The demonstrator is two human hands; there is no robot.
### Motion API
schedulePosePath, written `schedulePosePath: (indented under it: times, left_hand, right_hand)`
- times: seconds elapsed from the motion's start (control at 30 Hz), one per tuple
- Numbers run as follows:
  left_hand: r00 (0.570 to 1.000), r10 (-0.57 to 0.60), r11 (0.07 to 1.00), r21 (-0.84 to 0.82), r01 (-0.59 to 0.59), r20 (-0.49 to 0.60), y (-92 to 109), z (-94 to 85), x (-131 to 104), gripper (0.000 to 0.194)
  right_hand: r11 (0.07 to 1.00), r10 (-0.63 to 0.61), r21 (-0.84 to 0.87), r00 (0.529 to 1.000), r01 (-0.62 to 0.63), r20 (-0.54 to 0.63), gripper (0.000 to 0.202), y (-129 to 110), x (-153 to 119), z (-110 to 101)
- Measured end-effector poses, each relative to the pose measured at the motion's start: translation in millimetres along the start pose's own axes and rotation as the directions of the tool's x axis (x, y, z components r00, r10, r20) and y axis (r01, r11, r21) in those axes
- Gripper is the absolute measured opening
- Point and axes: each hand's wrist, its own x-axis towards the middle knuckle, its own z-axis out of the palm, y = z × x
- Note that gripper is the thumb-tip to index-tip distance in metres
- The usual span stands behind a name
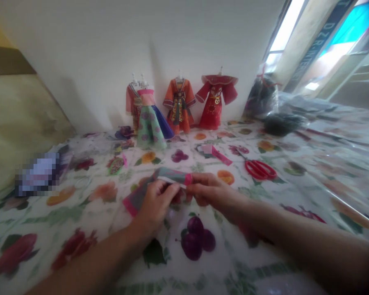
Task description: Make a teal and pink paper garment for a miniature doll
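A grey-green piece of cloth (178,176) with pink edges lies between my hands, just above the fruit-patterned tablecloth (230,262). My left hand (160,200) is closed on its near edge, thumb on top. At the cloth's right end, by a pink corner, the fingers of my right hand (207,188) are pinched together. A narrow white strip shows along the edge between the hands. The cloth's left part slants down to a pink border near my left wrist. Fine detail at the fingertips is blurred.
Small doll dresses stand along the wall: a green skirt (150,127), an orange robe (180,102) and a red gown (213,102). Red-handled scissors (260,169) lie at the right, near a pink strip (221,155). Plastic bags (264,98) are at the back right.
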Motion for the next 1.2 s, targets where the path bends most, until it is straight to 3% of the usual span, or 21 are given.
schedulePosePath:
  times: [0.27, 0.47, 0.7, 1.03, 1.2]
  left_hand:
    - [0.997, 0.022, 0.987, -0.158, -0.033, -0.069, 4.3, -5.1, 6.4, 0.020]
    - [0.996, -0.075, 0.935, -0.351, 0.050, -0.056, 7.5, -6.2, 8.0, 0.027]
    - [0.993, -0.084, 0.975, -0.201, 0.099, 0.083, 2.5, -0.7, 2.8, 0.021]
    - [0.999, -0.040, 0.967, -0.254, 0.029, -0.038, 3.9, -3.1, 5.9, 0.018]
    - [0.990, -0.092, 0.938, -0.343, 0.049, -0.108, 5.8, -5.0, 9.7, 0.021]
  right_hand:
    - [1.000, -0.029, -0.007, 1.000, 0.029, -0.006, 0.015, 4.2, 3.2, -6.7]
    - [1.000, -0.015, 0.002, 1.000, 0.015, -0.003, 0.017, 4.4, 4.1, -7.6]
    - [0.999, -0.031, -0.026, 0.999, 0.030, -0.017, 0.017, 9.0, 4.6, -4.3]
    - [0.997, -0.038, -0.069, 0.999, 0.037, -0.011, 0.013, 8.7, 5.5, -4.8]
    - [0.999, -0.014, -0.045, 0.999, 0.012, -0.045, 0.013, 4.1, 4.1, -3.9]
